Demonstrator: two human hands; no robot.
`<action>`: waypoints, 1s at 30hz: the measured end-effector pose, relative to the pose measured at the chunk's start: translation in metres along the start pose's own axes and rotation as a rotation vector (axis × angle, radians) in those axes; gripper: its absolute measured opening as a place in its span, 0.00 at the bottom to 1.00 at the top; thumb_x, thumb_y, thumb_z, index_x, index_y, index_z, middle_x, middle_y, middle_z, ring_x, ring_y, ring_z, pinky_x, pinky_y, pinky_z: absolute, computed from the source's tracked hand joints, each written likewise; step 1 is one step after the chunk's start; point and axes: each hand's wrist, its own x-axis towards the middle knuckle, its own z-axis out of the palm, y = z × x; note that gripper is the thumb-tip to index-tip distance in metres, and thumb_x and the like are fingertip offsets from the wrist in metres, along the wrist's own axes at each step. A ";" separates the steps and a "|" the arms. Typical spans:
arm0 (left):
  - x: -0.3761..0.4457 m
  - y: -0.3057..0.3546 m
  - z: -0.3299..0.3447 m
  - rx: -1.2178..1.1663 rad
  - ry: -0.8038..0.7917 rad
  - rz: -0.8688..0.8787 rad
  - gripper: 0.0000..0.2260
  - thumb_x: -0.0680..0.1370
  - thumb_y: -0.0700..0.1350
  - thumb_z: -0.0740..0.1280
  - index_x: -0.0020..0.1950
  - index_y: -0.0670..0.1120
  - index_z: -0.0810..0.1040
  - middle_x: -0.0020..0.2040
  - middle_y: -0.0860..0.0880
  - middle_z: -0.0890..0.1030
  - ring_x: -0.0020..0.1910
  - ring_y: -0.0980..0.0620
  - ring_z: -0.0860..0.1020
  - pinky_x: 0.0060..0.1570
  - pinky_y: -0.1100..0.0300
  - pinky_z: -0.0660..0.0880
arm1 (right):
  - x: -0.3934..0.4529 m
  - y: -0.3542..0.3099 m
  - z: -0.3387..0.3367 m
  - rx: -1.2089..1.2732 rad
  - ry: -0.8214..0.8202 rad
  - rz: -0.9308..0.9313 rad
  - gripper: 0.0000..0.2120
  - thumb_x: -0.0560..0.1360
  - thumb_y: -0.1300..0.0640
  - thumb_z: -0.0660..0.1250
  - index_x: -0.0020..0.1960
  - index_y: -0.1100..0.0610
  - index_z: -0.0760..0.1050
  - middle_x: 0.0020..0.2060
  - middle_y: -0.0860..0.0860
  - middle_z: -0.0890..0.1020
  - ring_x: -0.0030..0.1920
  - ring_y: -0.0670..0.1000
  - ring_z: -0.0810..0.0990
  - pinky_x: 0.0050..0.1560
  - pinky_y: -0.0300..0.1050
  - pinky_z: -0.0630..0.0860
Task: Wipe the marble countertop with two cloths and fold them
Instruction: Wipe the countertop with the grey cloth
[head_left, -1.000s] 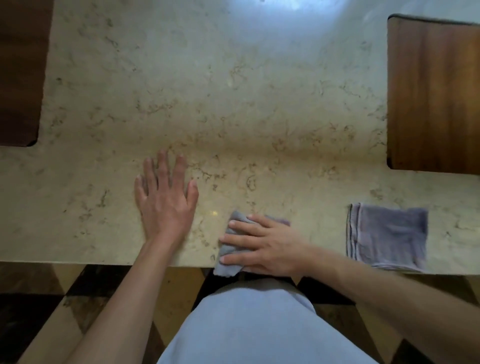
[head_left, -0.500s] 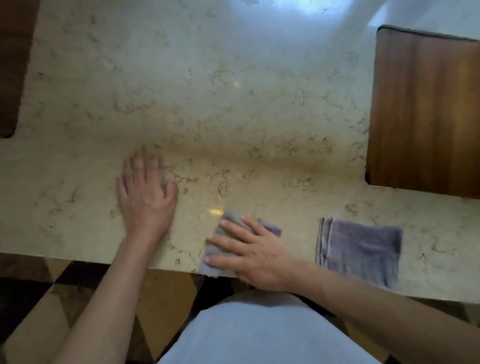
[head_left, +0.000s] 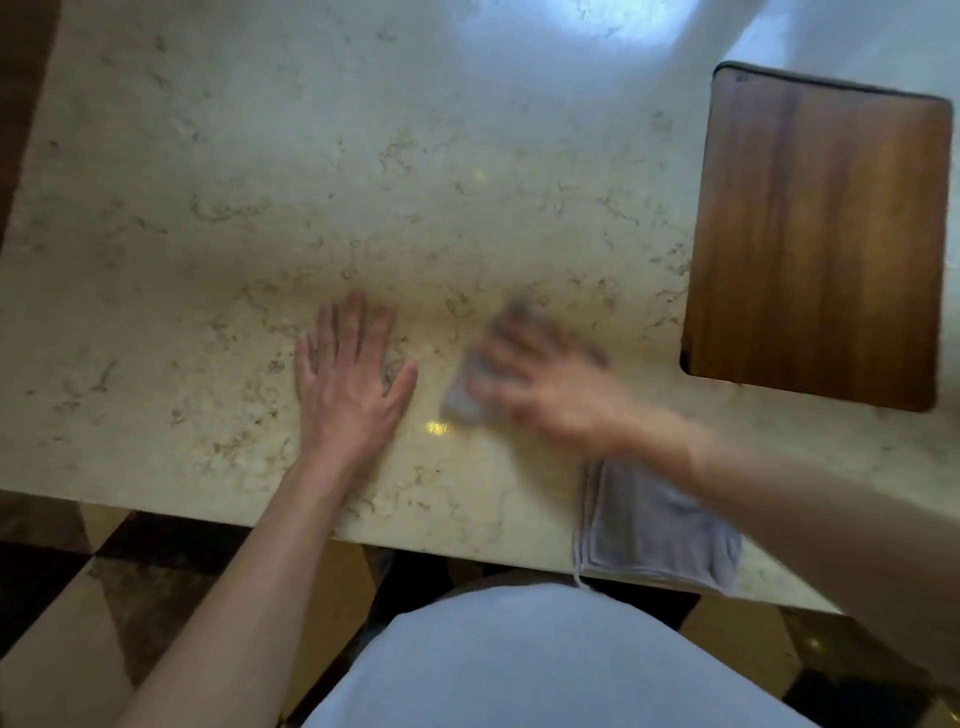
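Note:
My left hand (head_left: 353, 379) lies flat on the beige marble countertop (head_left: 363, 182), fingers spread, holding nothing. My right hand (head_left: 550, 384) is blurred by motion and presses down on a small grey cloth (head_left: 467, 400), which shows at its left edge and past its fingertips. A second grey cloth (head_left: 654, 530), folded into a square, lies at the counter's front edge, partly under my right forearm.
A brown wooden board (head_left: 821, 239) lies on the counter at the right. Dark wood (head_left: 21, 78) borders the counter at the far left. Below the front edge are a patterned floor (head_left: 104, 587) and my light clothing (head_left: 545, 660).
My right hand has slid the small cloth away from the front edge, farther onto the counter. My left hand stays flat. The view has shifted, so the folded cloth appears closer to centre.

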 end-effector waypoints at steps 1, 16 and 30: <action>0.000 0.001 0.000 -0.001 -0.002 -0.004 0.31 0.82 0.64 0.47 0.82 0.56 0.45 0.83 0.50 0.40 0.81 0.48 0.38 0.77 0.43 0.37 | -0.027 -0.032 0.012 0.021 -0.071 -0.211 0.25 0.82 0.43 0.54 0.78 0.38 0.59 0.82 0.51 0.58 0.81 0.64 0.51 0.76 0.71 0.55; 0.000 0.001 -0.004 -0.006 -0.042 0.005 0.31 0.82 0.64 0.47 0.82 0.56 0.43 0.82 0.52 0.37 0.80 0.50 0.33 0.77 0.43 0.34 | 0.006 0.080 -0.035 0.164 -0.020 0.568 0.26 0.86 0.46 0.48 0.82 0.46 0.50 0.83 0.51 0.46 0.82 0.55 0.41 0.81 0.59 0.47; 0.014 -0.115 -0.047 0.059 0.072 -0.119 0.30 0.81 0.64 0.47 0.80 0.53 0.56 0.82 0.43 0.55 0.81 0.42 0.51 0.77 0.41 0.48 | 0.034 -0.011 0.006 0.135 0.238 1.278 0.28 0.85 0.51 0.50 0.83 0.55 0.48 0.82 0.58 0.51 0.82 0.63 0.48 0.80 0.62 0.46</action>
